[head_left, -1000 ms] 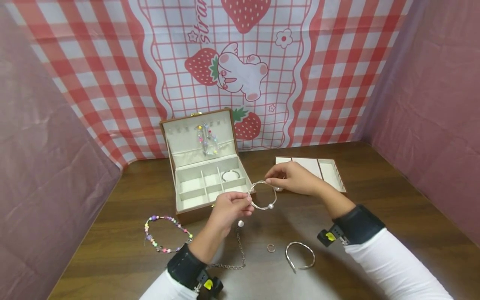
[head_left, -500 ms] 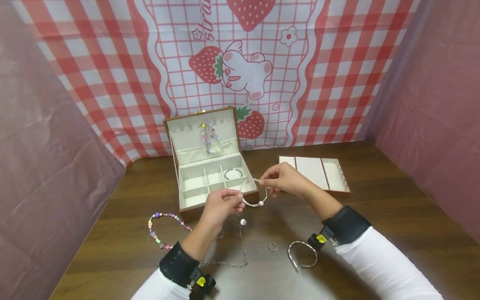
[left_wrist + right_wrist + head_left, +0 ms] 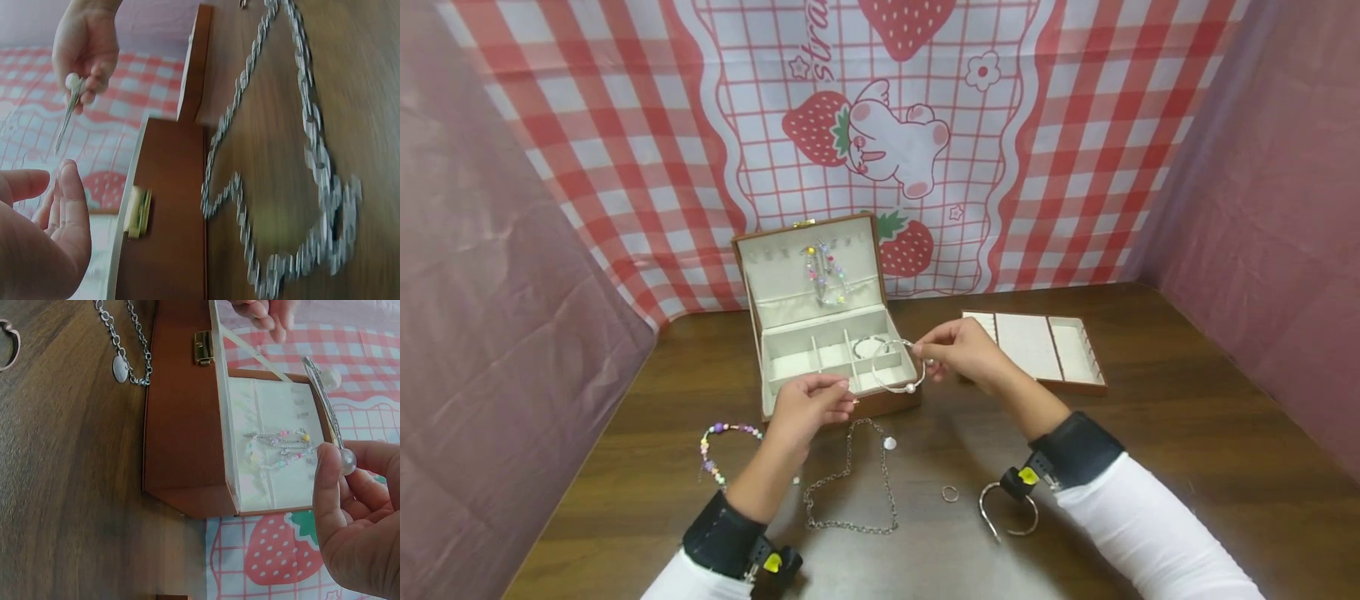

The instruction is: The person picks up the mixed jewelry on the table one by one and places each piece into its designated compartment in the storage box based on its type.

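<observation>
Thumb and fingers of my right hand [image 3: 961, 352] pinch a thin silver bangle with pearl-like beads [image 3: 910, 388], held up over the front right of the open jewelry box [image 3: 887, 405]. In the right wrist view, one bead [image 3: 347, 461] sits right at the fingertips. My left hand [image 3: 808, 410] is at the box's front left with nothing in its grasp. The left wrist view shows its thumb apart from its fingers [image 3: 74, 194], short of the bangle. Another bracelet [image 3: 859, 348] lies in a back compartment, and a beaded bracelet [image 3: 812, 271] hangs inside the lid.
On the table lie a silver chain necklace [image 3: 891, 500] with a round tag, a small ring [image 3: 950, 494], an open cuff bracelet [image 3: 1036, 518] and a colorful beaded string [image 3: 705, 450], partly behind my left arm. A divided tray [image 3: 1030, 346] lies right of the box.
My left hand has let go of the bangle and drawn back to the left. My right hand has carried the bangle left and up over the box.
</observation>
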A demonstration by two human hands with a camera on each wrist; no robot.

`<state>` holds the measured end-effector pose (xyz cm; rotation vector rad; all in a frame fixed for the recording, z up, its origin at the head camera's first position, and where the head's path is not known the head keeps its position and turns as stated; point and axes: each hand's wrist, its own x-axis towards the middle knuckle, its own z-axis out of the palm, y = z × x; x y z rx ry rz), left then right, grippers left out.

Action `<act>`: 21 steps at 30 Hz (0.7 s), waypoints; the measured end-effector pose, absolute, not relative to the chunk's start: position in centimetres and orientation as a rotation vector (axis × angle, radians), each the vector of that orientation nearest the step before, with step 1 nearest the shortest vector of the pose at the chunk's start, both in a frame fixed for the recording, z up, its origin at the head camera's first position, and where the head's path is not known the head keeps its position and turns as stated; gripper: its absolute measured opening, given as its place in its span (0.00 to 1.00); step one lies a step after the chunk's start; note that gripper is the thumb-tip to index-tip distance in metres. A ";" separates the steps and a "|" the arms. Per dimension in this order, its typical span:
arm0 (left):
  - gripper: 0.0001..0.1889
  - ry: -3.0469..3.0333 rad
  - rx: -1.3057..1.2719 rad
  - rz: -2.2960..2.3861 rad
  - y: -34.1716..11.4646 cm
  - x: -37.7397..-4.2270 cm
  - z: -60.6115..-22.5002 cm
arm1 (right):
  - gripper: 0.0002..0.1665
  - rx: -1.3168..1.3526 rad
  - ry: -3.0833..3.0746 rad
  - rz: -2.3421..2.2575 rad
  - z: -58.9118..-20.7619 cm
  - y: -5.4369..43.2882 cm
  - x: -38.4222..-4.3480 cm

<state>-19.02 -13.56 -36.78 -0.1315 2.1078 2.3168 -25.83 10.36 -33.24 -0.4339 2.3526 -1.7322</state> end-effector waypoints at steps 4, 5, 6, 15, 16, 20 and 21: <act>0.12 2.198 -0.193 2.275 -15.9 -18.9 -36.5 | 0.14 -0.374 2.317 -1.813 -33.4 10.1 -26.1; 0.12 2.224 -0.212 2.263 -16.5 -18.8 -36.4 | 0.15 -0.360 2.302 -1.833 -33.4 10.0 -26.2; 0.13 2.252 -0.228 2.250 -17.2 -18.8 -36.4 | 0.15 -0.348 2.292 -1.845 -33.5 9.9 -26.3; 0.15 2.438 -0.427 2.179 -22.5 -18.7 -36.4 | 0.15 -0.287 2.258 -1.899 -34.1 9.3 -27.0; 0.15 2.458 -0.448 2.164 -22.9 -18.7 -36.5 | 0.14 -0.283 2.259 -1.902 -34.2 9.2 -27.1; 0.16 2.480 -0.504 2.111 -24.0 -19.1 -37.4 | 0.15 -0.293 2.244 -1.916 -34.5 8.8 -27.4; 0.17 2.465 -0.507 2.112 -24.2 -19.2 -37.6 | 0.15 -0.298 2.239 -1.921 -34.6 8.7 -27.4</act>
